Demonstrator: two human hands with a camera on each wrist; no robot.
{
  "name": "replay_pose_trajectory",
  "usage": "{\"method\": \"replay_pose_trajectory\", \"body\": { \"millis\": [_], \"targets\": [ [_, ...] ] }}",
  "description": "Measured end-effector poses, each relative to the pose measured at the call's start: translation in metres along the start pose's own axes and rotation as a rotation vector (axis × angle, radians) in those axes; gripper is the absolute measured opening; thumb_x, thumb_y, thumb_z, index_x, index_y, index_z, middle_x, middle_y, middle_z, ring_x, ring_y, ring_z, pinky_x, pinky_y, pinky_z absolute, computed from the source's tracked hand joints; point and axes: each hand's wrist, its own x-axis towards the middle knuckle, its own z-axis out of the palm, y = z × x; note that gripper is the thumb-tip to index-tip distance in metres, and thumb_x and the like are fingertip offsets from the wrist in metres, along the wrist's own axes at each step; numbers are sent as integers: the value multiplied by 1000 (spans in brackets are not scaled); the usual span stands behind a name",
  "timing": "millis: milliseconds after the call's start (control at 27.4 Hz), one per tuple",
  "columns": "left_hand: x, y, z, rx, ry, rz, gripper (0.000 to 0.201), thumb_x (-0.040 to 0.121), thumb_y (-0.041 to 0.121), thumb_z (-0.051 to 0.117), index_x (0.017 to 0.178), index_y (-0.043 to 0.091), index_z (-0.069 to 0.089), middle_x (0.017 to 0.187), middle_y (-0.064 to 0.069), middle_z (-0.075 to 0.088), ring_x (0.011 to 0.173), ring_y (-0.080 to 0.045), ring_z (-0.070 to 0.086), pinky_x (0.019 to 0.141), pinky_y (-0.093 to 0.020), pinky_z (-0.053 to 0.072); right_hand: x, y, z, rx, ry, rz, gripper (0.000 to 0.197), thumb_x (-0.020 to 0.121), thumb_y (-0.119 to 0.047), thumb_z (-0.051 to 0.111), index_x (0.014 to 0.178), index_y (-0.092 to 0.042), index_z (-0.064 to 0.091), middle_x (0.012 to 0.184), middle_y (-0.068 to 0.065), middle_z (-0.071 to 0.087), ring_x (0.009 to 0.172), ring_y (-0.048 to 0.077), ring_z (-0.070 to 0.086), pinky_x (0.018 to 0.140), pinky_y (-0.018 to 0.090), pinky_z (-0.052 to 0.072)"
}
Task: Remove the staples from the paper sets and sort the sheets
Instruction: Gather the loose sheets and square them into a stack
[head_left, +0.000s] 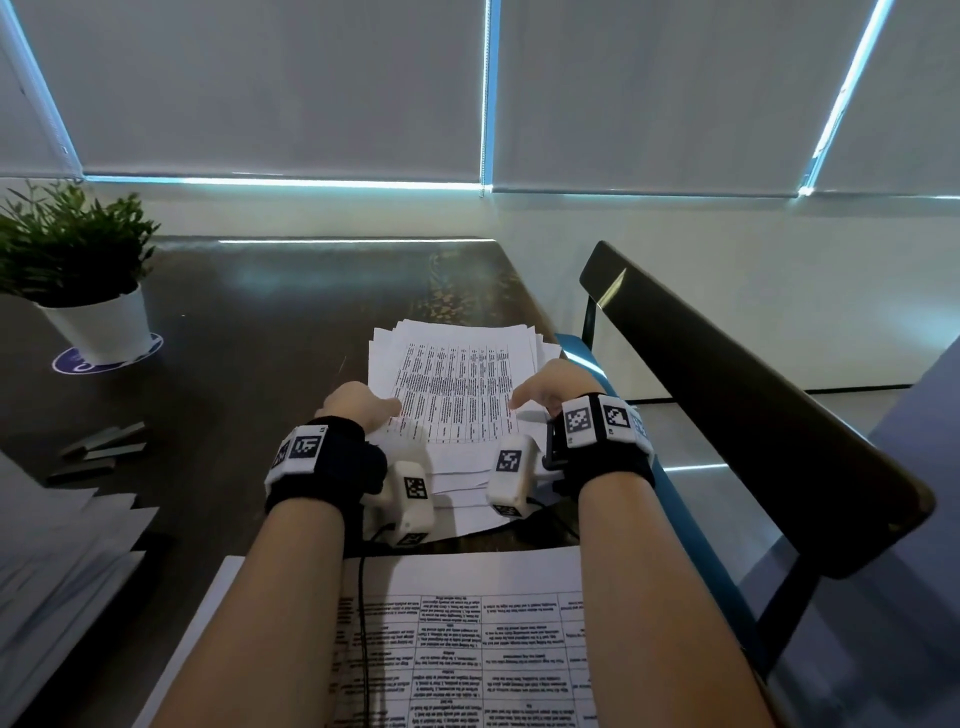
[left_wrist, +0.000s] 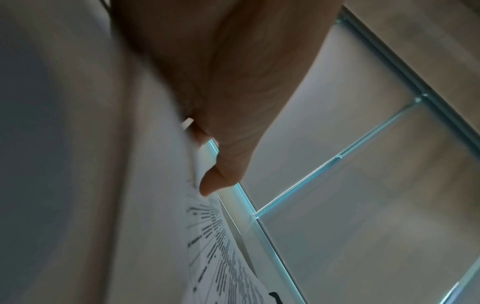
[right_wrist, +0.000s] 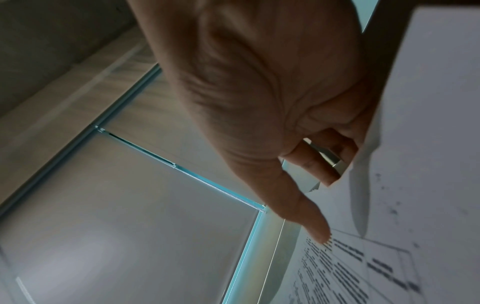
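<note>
Nearest you, a printed sheet (head_left: 467, 639) lies under your forearms at the table (head_left: 249, 332) edge, with a loose pile of paper (head_left: 52, 561) to your left. Further out, your left hand (head_left: 358, 405) pinches the left edge of the top sheet (head_left: 457, 395) of the paper stack (head_left: 467, 483), and your right hand (head_left: 550, 389) holds its right edge, thumb stretched on the print. Beyond, grey staple strips (head_left: 104, 447) lie left, and a potted plant (head_left: 78, 270) stands far left
</note>
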Motion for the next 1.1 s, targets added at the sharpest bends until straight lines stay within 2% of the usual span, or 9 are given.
{"method": "replay_pose_trajectory", "body": {
  "millis": [110,219,292,402,548,877,951,1060,1097],
  "targets": [
    [-1,3,-3,-70,-1,15,32,91,33,58,93,1,52,86,-10,57,72,-22,52,59,-30,37,1,5,1,43,22,17,19,88,-12,71,98,3,62,105,16,59,89,25,54,74,30,43],
    [4,3,2,39,-11,0,49,89,44,58,109,0,56,117,-15,58,106,-31,53,88,-35,43,1,6,0,73,32,15,23,88,-9,70,73,-6,53,96,12,56,87,24,54,74,30,42],
    [3,1,6,137,30,-36,61,87,51,58,123,1,56,132,-20,51,122,-36,46,102,-38,39,1,4,0,55,21,7,15,88,-12,71,88,-1,59,97,12,55,88,25,54,76,30,42],
    [4,2,9,136,26,-21,62,88,52,56,119,-2,58,129,-20,55,121,-36,48,101,-40,41,-1,3,1,27,1,9,33,88,-13,72,115,3,61,100,13,55,90,26,54,77,31,43],
    [9,1,11,81,28,-15,50,91,49,53,107,2,60,121,-18,60,114,-35,54,101,-40,41,0,4,2,32,8,12,32,88,-11,71,115,3,61,100,12,55,92,26,54,79,32,44],
    [9,0,17,82,60,-71,62,91,54,48,124,1,54,136,-21,46,128,-38,38,106,-41,29,8,10,4,125,14,6,16,89,-8,70,100,-3,59,91,10,57,81,22,57,79,33,46],
    [11,-1,16,30,50,-47,57,89,49,54,114,-1,58,127,-21,53,120,-37,46,99,-39,37,11,12,4,132,24,-1,21,88,-8,70,105,-1,61,93,10,58,85,24,59,81,34,48],
    [10,-1,8,-151,-19,88,27,87,28,62,86,1,60,93,-14,62,81,-28,59,67,-29,43,13,14,2,178,45,-11,17,89,-8,69,101,-4,58,84,6,55,72,18,56,81,34,48],
    [9,-1,6,-206,-21,123,22,85,22,64,87,1,59,91,-13,63,77,-26,59,66,-29,43,16,16,1,187,47,-8,14,89,-9,68,97,-4,58,81,4,54,70,17,55,78,33,48]
  ]
}}
